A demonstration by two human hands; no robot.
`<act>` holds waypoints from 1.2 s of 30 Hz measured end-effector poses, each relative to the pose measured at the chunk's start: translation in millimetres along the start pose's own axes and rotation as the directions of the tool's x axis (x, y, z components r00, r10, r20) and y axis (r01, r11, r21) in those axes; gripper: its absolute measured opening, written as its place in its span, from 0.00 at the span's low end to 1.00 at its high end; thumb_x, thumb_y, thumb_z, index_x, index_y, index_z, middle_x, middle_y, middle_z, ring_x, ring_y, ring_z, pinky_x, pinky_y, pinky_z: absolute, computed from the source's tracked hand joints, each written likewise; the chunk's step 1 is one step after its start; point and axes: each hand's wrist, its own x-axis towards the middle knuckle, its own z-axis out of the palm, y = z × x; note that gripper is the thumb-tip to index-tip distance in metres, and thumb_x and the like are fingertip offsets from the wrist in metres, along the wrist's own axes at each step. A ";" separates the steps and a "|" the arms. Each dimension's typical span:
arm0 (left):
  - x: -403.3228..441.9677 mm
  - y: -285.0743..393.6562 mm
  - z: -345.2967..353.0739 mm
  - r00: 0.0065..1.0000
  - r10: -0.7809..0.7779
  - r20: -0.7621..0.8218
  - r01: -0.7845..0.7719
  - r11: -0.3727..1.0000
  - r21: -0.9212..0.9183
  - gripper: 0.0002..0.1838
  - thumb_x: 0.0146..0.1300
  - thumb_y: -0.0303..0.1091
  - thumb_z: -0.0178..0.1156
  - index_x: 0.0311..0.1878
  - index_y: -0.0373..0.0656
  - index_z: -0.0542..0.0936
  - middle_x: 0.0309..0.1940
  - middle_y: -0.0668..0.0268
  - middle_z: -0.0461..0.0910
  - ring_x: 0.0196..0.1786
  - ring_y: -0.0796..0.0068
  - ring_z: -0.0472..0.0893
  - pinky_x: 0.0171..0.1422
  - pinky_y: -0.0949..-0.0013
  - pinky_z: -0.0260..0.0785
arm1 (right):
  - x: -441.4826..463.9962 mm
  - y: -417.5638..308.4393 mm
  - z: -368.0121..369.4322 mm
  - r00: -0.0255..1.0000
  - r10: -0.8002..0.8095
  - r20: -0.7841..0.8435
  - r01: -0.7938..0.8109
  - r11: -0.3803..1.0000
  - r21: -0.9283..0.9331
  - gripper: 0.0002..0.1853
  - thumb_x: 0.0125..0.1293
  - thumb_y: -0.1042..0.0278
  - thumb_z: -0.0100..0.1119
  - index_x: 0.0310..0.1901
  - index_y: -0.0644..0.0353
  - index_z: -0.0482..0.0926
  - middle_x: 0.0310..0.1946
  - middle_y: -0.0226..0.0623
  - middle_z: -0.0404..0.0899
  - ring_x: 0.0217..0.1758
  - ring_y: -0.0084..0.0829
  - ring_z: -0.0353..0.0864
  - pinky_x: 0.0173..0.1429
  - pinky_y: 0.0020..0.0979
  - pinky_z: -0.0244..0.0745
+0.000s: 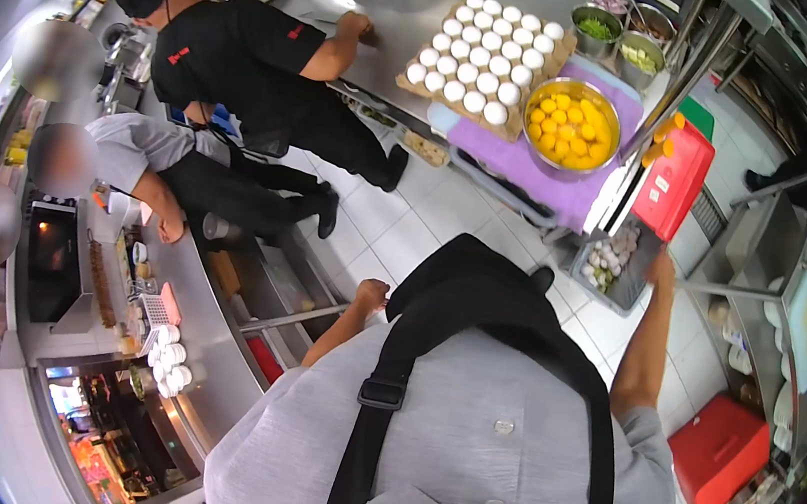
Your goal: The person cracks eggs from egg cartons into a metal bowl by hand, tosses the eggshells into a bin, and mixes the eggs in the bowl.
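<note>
My left hand [371,295] is closed at the edge of the black apron [469,290]; what it holds, if anything, is too small to tell. Down at my right side, my right hand [661,271] is beside a grey bin [632,296] of eggshells [609,257], just below a red lid [669,189]. Its fingers are not clear. On the steel counter ahead, white eggs [489,57] stand in rows on a cardboard tray [414,87]. Next to them, a metal bowl [614,127] of yolks [570,129] rests on a purple cloth [495,161].
Two co-workers [236,60] [149,150] stand at the left, near a counter with stacked white cups [170,364]. Metal containers [597,32] sit behind the bowl. Steel shelves [762,246] and a red container [721,457] are at the right, with another person [803,160] beyond.
</note>
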 end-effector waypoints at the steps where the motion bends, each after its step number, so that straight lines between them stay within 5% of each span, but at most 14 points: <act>1: 1.6 16.5 -7.0 0.982 -0.106 -0.156 0.079 0.982 -0.170 0.11 0.66 0.35 0.64 0.46 0.39 0.84 0.25 0.59 0.84 0.26 0.69 0.85 0.31 0.65 0.79 | -31.6 -8.4 -24.1 0.943 -0.240 -0.232 0.329 0.788 0.520 0.43 0.61 0.62 0.74 0.76 0.62 0.67 0.69 0.54 0.77 0.73 0.46 0.77 0.74 0.44 0.72; 2: 6.3 33.4 -13.4 0.932 -0.228 -0.282 0.122 0.930 -0.348 0.12 0.66 0.35 0.66 0.47 0.39 0.85 0.24 0.58 0.84 0.25 0.69 0.85 0.31 0.66 0.79 | -39.4 -18.2 -20.7 0.970 -0.106 -0.219 0.238 0.594 0.769 0.39 0.61 0.65 0.75 0.73 0.64 0.71 0.68 0.51 0.79 0.73 0.43 0.77 0.72 0.41 0.73; 3: 25.8 21.8 -23.9 0.885 -0.015 -0.465 -0.031 0.995 -0.092 0.17 0.65 0.38 0.68 0.53 0.39 0.85 0.23 0.57 0.85 0.25 0.67 0.85 0.32 0.63 0.78 | -48.9 -22.5 -30.2 0.988 -0.055 -0.143 0.151 0.490 0.858 0.33 0.63 0.67 0.73 0.69 0.65 0.75 0.65 0.48 0.81 0.68 0.40 0.80 0.69 0.39 0.75; 4: 29.8 44.7 -35.7 0.879 -0.072 -0.471 -0.040 0.974 -0.224 0.20 0.65 0.39 0.68 0.56 0.38 0.84 0.28 0.54 0.87 0.30 0.63 0.87 0.37 0.59 0.79 | -56.2 -25.4 -35.9 0.998 -0.003 -0.065 0.062 0.373 0.926 0.26 0.65 0.69 0.71 0.65 0.66 0.79 0.62 0.45 0.84 0.64 0.37 0.83 0.67 0.37 0.76; 6: 48.8 86.0 -64.2 0.751 0.245 -0.613 -0.218 0.969 0.120 0.24 0.64 0.38 0.69 0.61 0.37 0.82 0.35 0.53 0.88 0.42 0.55 0.88 0.49 0.56 0.79 | -88.3 -55.2 -125.3 0.967 -0.254 0.005 0.072 0.291 0.954 0.19 0.67 0.72 0.68 0.58 0.67 0.83 0.55 0.41 0.87 0.57 0.32 0.85 0.61 0.33 0.79; 8: 54.4 159.2 -88.0 0.537 0.383 -0.751 -0.395 0.902 0.177 0.25 0.66 0.37 0.68 0.64 0.37 0.80 0.48 0.48 0.84 0.49 0.51 0.84 0.56 0.57 0.77 | -116.2 -94.4 -211.1 0.876 -0.481 0.006 0.103 0.200 0.974 0.14 0.69 0.73 0.67 0.53 0.68 0.86 0.49 0.39 0.88 0.51 0.28 0.86 0.57 0.29 0.80; 9: 22.3 230.9 -104.8 0.555 0.355 -0.752 -0.414 0.902 0.121 0.23 0.67 0.34 0.66 0.64 0.37 0.80 0.55 0.47 0.79 0.53 0.50 0.81 0.59 0.55 0.76 | -125.3 -116.7 -248.2 0.813 -0.582 -0.028 0.134 0.140 0.981 0.12 0.69 0.72 0.66 0.51 0.67 0.86 0.47 0.38 0.89 0.49 0.26 0.86 0.56 0.27 0.79; 12: 42.1 325.8 -131.9 0.326 0.555 -0.766 -0.635 0.728 0.257 0.21 0.67 0.28 0.65 0.63 0.37 0.79 0.60 0.44 0.76 0.61 0.45 0.77 0.67 0.53 0.72 | -124.5 -202.8 -313.7 0.708 -0.694 -0.130 0.443 0.294 0.847 0.12 0.71 0.68 0.68 0.50 0.67 0.87 0.43 0.36 0.89 0.47 0.25 0.85 0.53 0.28 0.79; 17: 65.3 430.6 -139.8 0.052 0.746 -0.664 -0.811 0.420 0.408 0.26 0.59 0.26 0.67 0.63 0.37 0.79 0.58 0.44 0.78 0.65 0.40 0.74 0.71 0.47 0.67 | -23.6 -368.6 -285.9 0.672 -0.598 -0.436 0.666 0.232 0.709 0.17 0.67 0.64 0.70 0.53 0.66 0.84 0.39 0.39 0.88 0.44 0.32 0.86 0.52 0.33 0.80; 19: 77.7 450.0 -138.7 0.111 0.772 -0.626 -0.880 0.369 0.299 0.25 0.54 0.24 0.68 0.59 0.41 0.81 0.62 0.44 0.75 0.68 0.39 0.72 0.72 0.47 0.67 | 22.4 -416.1 -278.2 0.755 -0.522 -0.398 0.656 0.583 0.480 0.23 0.64 0.54 0.71 0.50 0.66 0.82 0.42 0.50 0.87 0.46 0.50 0.87 0.51 0.44 0.82; 21: 59.8 462.2 -147.9 0.061 0.749 -0.660 -0.894 0.334 0.297 0.23 0.58 0.24 0.68 0.60 0.42 0.81 0.64 0.45 0.72 0.66 0.40 0.72 0.71 0.46 0.68 | 69.5 -440.0 -244.9 0.614 -0.550 -0.567 0.732 0.665 0.147 0.23 0.64 0.50 0.69 0.45 0.65 0.82 0.44 0.56 0.85 0.48 0.57 0.85 0.54 0.51 0.80; 23: 55.1 461.9 -160.1 0.099 0.739 -0.666 -0.914 0.332 0.232 0.23 0.60 0.24 0.67 0.60 0.42 0.81 0.65 0.45 0.72 0.67 0.41 0.72 0.71 0.48 0.68 | 55.0 -457.3 -258.9 0.777 -0.417 -0.471 0.569 0.786 0.241 0.24 0.60 0.56 0.75 0.49 0.65 0.80 0.45 0.54 0.86 0.49 0.55 0.84 0.54 0.49 0.79; 29: 70.4 450.8 -172.4 0.182 0.740 -0.647 -0.943 0.318 0.099 0.21 0.61 0.23 0.66 0.59 0.42 0.81 0.64 0.47 0.72 0.67 0.43 0.72 0.68 0.51 0.70 | 45.6 -473.1 -268.9 0.794 -0.479 -0.373 0.543 0.836 0.082 0.22 0.54 0.60 0.78 0.43 0.63 0.78 0.39 0.50 0.84 0.48 0.52 0.83 0.52 0.49 0.78; 36: 71.1 471.2 -164.1 0.142 0.742 -0.655 -0.973 0.225 0.044 0.19 0.63 0.23 0.65 0.58 0.42 0.82 0.63 0.49 0.73 0.63 0.48 0.76 0.67 0.52 0.71 | 51.8 -457.8 -265.6 0.772 -0.512 -0.377 0.630 0.698 0.340 0.19 0.55 0.66 0.73 0.46 0.62 0.79 0.40 0.44 0.83 0.44 0.40 0.83 0.51 0.39 0.80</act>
